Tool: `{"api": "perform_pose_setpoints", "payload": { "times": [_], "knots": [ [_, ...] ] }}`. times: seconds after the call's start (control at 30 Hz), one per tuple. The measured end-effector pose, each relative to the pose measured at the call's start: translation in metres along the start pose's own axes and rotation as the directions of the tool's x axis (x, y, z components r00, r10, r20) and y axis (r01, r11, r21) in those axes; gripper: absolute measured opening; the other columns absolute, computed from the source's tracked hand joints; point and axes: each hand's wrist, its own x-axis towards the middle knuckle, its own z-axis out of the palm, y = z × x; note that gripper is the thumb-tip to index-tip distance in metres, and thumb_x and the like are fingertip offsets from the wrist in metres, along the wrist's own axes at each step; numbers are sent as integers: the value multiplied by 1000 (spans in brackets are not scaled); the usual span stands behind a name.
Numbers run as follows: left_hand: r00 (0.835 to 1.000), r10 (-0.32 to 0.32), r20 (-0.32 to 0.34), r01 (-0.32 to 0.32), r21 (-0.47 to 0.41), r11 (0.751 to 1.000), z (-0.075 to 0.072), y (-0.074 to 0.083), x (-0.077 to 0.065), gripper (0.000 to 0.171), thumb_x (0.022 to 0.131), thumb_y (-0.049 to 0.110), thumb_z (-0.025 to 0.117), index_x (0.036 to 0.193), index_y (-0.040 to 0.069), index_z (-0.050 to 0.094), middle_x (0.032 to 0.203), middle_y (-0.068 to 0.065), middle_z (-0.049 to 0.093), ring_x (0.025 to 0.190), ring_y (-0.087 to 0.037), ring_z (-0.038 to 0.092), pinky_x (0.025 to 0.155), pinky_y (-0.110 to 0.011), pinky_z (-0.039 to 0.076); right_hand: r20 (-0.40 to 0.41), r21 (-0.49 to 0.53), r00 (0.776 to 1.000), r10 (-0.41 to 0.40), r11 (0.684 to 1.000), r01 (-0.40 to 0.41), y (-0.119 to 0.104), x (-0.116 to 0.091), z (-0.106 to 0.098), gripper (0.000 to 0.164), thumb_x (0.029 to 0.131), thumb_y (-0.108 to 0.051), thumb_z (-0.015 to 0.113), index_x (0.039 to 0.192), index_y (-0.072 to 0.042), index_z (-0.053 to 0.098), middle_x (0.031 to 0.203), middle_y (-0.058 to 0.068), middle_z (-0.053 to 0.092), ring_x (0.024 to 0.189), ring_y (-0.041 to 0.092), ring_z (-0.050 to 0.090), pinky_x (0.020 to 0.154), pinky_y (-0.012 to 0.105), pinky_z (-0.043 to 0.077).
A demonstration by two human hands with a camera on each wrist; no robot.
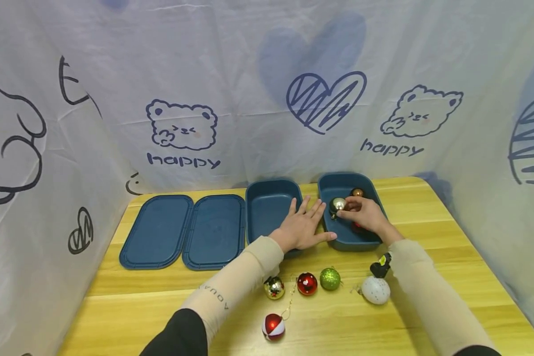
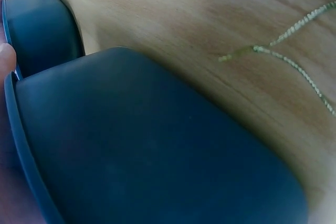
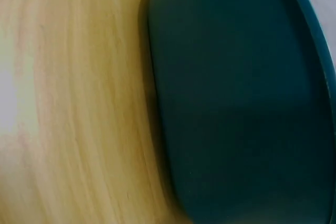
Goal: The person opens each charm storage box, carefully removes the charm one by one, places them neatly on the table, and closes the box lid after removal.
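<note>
In the head view my left hand (image 1: 300, 228) lies with straight, spread fingers over the right rim of the left box (image 1: 270, 210), its thumb reaching toward the neighbouring box. My right hand (image 1: 365, 213) reaches into the right box (image 1: 351, 240) and pinches a shiny champagne-coloured Christmas bauble (image 1: 337, 205) between thumb and fingers. A copper bauble (image 1: 358, 192) lies behind the hand, and a red bauble (image 1: 357, 226) is partly hidden under it. The left wrist view shows the outer wall of a blue box (image 2: 147, 145) and part of a finger (image 2: 6, 59). The right wrist view shows only a box's outside (image 3: 241, 103).
Two blue lids (image 1: 157, 231) lie flat at the left. In front of the boxes are a gold bauble (image 1: 274, 288), a red bauble (image 1: 307, 284), a green glitter bauble (image 1: 330, 279), a red-and-white bauble (image 1: 273, 327), a white speckled bauble (image 1: 375, 290) and a small black ornament (image 1: 380, 266).
</note>
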Motion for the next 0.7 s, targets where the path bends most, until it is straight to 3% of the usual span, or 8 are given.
{"api": "perform_pose_setpoints", "payload": {
  "times": [0.37,0.7],
  "knots": [
    [1000,0,0,0,-7,1000,1,0,1,98,100,83,24,172,19,5,180,0,5,167,-30,-4,133,-59,-3,-33,1,999,-7,1000,7,-5,-3,-3,66,96,-34,78,144,7,58,129,28,70,117,43,69,97,54,59],
    [1000,4,-3,-4,-16,1000,-1,0,0,99,100,83,25,172,18,7,180,-1,6,167,-31,-2,133,-60,-2,-59,30,998,-23,999,25,-23,-17,-15,62,97,-34,78,142,5,60,132,28,68,120,44,68,101,56,57]
  ]
}}
